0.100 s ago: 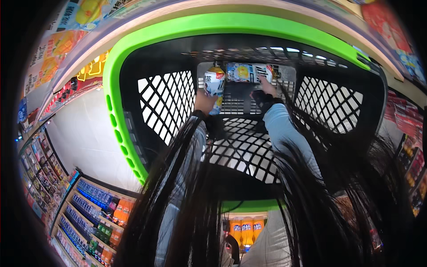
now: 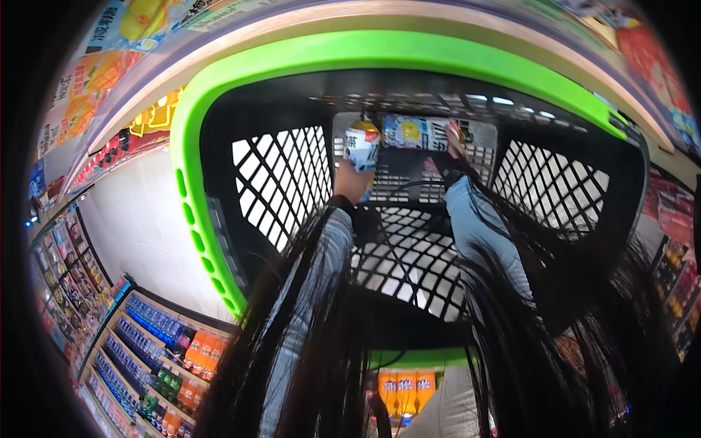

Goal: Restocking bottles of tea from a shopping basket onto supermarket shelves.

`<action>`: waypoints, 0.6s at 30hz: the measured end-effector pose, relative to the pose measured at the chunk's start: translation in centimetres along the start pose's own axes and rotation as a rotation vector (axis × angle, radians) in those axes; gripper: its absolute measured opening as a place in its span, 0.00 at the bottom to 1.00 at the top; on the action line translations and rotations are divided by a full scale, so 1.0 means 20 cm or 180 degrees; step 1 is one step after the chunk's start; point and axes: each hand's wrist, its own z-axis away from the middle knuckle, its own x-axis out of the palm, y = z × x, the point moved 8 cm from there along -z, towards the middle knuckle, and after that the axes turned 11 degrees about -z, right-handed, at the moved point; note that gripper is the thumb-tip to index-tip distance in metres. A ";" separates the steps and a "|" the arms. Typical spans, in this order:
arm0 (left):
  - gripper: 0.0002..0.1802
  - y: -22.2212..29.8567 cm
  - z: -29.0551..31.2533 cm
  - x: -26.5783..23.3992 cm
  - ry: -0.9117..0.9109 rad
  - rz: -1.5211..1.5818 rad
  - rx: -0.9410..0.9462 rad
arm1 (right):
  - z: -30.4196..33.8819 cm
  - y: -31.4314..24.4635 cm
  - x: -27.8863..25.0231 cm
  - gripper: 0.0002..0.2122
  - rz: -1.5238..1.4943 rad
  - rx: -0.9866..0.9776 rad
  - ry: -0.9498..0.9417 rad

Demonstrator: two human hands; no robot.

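My left hand (image 2: 353,182) is wrapped round the lower part of a drink bottle (image 2: 363,144) with a white label and yellowish liquid. The bottle stands nearly upright in the picture, its cap end pointing away from me. A second drink bottle (image 2: 406,133), with a white and blue label and a yellow fruit picture, lies crosswise at the far end of the shopping cart basket (image 2: 380,47). My right hand (image 2: 456,151) is at that bottle's right part, fingers closed against it; they are small and partly hidden. Both arms reach down into the black basket with its bright green rim.
Dark hair (image 2: 314,314) hangs across both forearms and hides part of the basket. A store shelf edge (image 2: 219,58) runs beyond the rim. Bottle shelves (image 2: 150,358) stand at lower left, and orange drink bottles (image 2: 406,394) show below the basket.
The whole view has shifted slightly, so the cart sits a little lower and further right. My right hand has slid slightly right along the lying bottle. My left hand keeps its bottle.
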 end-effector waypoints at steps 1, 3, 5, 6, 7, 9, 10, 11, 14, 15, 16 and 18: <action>0.32 0.20 0.04 0.18 -0.0090 0.0185 -0.0070 | -0.11 -0.28 -0.27 0.26 0.0125 -0.0544 0.0170; 0.34 -0.26 0.06 -0.37 0.0439 -0.0586 -0.0325 | 0.39 0.37 0.64 0.22 -0.0181 0.0206 -0.1198; 0.35 0.05 0.00 -0.11 0.0214 -0.0474 -0.0122 | 0.29 -0.12 0.36 0.19 0.0941 -0.2097 -0.0535; 0.35 0.11 -0.01 -0.08 0.0155 -0.0405 0.0082 | 0.33 -0.19 0.32 0.18 0.2237 -0.2352 -0.0306; 0.34 0.14 0.02 -0.03 0.0111 -0.0331 0.0097 | 0.35 -0.23 0.26 0.18 0.2276 -0.2357 -0.0244; 0.35 0.03 0.03 -0.17 0.0182 -0.0516 0.0064 | 0.50 -0.11 0.40 0.23 0.1305 -0.1690 0.0239; 0.35 -0.04 0.05 -0.24 0.0327 -0.0651 -0.0040 | 0.58 -0.02 0.42 0.26 0.0866 -0.1312 0.0508; 0.35 -0.08 0.07 -0.30 0.0448 -0.0747 -0.0134 | 0.65 0.05 0.39 0.28 0.0459 -0.0954 0.0809; 0.34 0.00 0.13 -0.37 0.0612 -0.0653 -0.0106 | 0.75 -0.11 0.41 0.19 0.4171 -0.3554 0.0125; 0.34 0.39 0.11 0.00 0.0202 -0.0253 0.0182 | 0.64 -0.54 -0.17 0.18 0.4582 -0.4401 0.0320; 0.34 0.29 0.16 -0.14 0.0256 -0.0336 0.0063 | 0.77 -0.40 -0.06 0.18 0.4465 -0.4373 0.0118; 0.34 0.46 0.30 -0.27 0.0279 -0.0316 0.0093 | 0.99 -0.33 -0.11 0.18 0.3616 -0.3962 0.0014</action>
